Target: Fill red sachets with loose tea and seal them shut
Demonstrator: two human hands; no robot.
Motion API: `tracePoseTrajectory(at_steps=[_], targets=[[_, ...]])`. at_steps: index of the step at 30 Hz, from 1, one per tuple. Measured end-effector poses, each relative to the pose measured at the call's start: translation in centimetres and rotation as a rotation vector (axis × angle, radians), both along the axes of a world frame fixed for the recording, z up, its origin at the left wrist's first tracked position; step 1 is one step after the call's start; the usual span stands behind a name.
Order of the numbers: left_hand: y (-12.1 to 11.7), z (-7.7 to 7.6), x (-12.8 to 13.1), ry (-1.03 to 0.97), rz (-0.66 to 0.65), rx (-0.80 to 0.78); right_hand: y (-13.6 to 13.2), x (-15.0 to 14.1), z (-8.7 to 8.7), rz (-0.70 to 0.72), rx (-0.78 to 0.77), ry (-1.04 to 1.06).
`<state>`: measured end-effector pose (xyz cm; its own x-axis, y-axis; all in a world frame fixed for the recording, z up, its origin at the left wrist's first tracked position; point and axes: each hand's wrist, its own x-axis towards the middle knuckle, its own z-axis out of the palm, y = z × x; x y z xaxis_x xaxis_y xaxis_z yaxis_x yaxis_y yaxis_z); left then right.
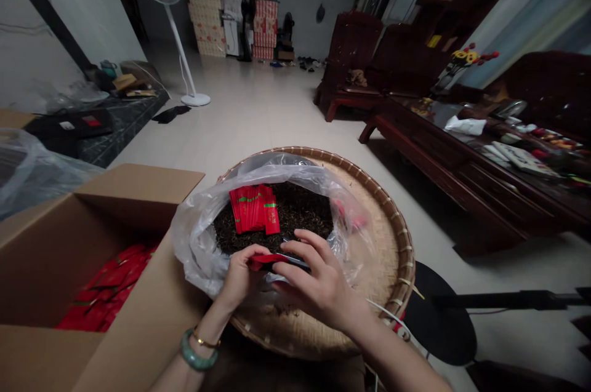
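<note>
My left hand (240,278) pinches a small red packet (263,261) over the near edge of a clear plastic bag (198,238). My right hand (314,278) is closed around a thin dark tool (295,263) whose tip meets the packet's mouth. The bag holds dark loose tea leaves (300,210), and a stack of red packets (253,208) lies on top of them. The bag rests in a round woven bamboo tray (392,220).
An open cardboard box (92,220) at my left holds several red packets (106,293). A dark wooden coffee table (484,176) stands to the right, a white standing fan (184,41) at the back, stacked cartons (207,16) by the far wall. A black round stool (443,324) sits beside the tray.
</note>
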<state>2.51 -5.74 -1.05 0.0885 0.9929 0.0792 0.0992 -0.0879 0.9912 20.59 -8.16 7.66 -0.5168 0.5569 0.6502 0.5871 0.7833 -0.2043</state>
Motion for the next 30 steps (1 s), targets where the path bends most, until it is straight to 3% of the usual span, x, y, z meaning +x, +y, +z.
tracePoseTrajectory(at_steps=[5,12,18,23,30], targets=[[-0.3,0.7,0.2,0.013,-0.007,0.027,-0.4,-0.5,0.6,-0.048,-0.033,-0.161],[-0.6,0.0,0.1,0.11,-0.06,0.052,0.3,-1.2,0.0,-0.062,-0.098,-0.339],[-0.6,-0.1,0.1,0.158,-0.106,0.05,0.2,-1.0,0.6,-0.036,-0.207,-0.265],[-0.7,-0.1,0.3,0.176,-0.141,0.037,0.4,-1.2,0.1,-0.048,-0.297,-0.312],[-0.9,0.6,0.6,0.09,-0.191,-0.14,1.3,0.2,0.4,-0.015,-0.409,-0.121]])
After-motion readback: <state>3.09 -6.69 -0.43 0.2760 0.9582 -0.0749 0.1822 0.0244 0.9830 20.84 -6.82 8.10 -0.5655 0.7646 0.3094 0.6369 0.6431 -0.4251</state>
